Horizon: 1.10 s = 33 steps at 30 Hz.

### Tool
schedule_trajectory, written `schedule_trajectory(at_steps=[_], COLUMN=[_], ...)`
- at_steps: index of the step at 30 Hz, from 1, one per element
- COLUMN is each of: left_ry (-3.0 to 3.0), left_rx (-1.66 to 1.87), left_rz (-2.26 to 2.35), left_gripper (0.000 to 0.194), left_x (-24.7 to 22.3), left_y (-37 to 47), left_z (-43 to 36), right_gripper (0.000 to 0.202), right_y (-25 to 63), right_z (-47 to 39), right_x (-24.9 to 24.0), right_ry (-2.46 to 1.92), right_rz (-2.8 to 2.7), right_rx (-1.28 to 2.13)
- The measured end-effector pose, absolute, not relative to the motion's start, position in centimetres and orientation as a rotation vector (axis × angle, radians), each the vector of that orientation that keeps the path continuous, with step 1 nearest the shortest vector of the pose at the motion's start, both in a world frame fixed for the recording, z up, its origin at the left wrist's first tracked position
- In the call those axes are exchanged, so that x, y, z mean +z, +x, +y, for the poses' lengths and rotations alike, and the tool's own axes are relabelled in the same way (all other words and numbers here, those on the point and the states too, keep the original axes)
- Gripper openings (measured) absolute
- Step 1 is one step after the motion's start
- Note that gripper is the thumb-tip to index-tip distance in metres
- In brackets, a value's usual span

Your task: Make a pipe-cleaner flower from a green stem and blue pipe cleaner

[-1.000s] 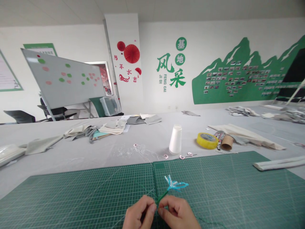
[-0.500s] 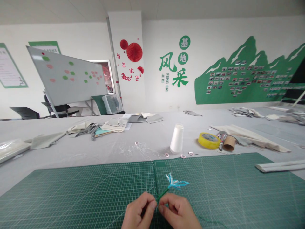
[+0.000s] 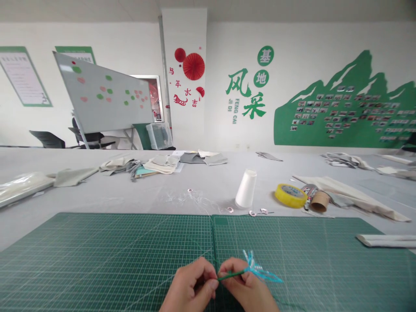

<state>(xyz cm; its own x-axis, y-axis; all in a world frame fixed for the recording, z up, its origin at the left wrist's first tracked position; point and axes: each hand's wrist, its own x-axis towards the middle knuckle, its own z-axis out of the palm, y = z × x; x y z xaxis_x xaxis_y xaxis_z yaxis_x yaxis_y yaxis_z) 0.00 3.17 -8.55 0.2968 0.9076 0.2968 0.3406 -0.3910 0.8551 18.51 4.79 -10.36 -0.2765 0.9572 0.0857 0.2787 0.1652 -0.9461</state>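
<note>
A small blue craft flower (image 3: 260,272) with clear, bead-like bits on its petals sits at the end of a thin green stem (image 3: 235,274). My left hand (image 3: 191,284) pinches the stem's lower end between thumb and forefinger. Close beside it, my right hand (image 3: 248,286) is closed at the stem, thumb and forefinger together, with the stem lying across the fingers. The flower head points right, past my right knuckles. From below the right hand a green thread (image 3: 289,304) trails over the cutting mat (image 3: 113,255); its upper end is hidden.
Past the mats stand a white thread cone (image 3: 246,189), a yellow tape roll (image 3: 290,196) and a cardboard tube (image 3: 320,202). Small pinkish rings (image 3: 252,213) and loose white thread (image 3: 201,201) lie near the mat edge. Cloth pieces (image 3: 162,164) are spread farther back.
The flower has swung from pointing up and right to lying nearly level, its head lower and farther right. Both hands stay together at the stem. The view has shifted slightly left.
</note>
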Motion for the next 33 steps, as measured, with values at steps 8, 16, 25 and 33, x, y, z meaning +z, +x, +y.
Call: schedule_trajectory(at_steps=[8,16,25,33], left_ry=[2.152,2.437,2.622,2.927], left_rx=[1.141,1.116,1.060,0.917], left_rz=[1.125,0.892,0.735,0.758], left_gripper=[0.011,0.025,0.028,0.040], left_x=[-7.7,-7.3,-6.6,-7.1], left_y=[-1.5,-2.0,-1.8,-1.9], left_z=[3.1,2.6,2.7,2.7], right_gripper=[0.016,0.049,0.052,0.035], right_y=[18.4,18.4,19.9,19.9], right_z=[4.9,5.2,5.7,5.1], right_x=[-9.6,-9.5,-7.6,-5.2], right_ry=[-1.171,-1.072,-1.019,-1.046], right_rz=[-1.680,-1.717,-1.669,-1.743], right_rx=[1.145,1.297,1.567,1.509])
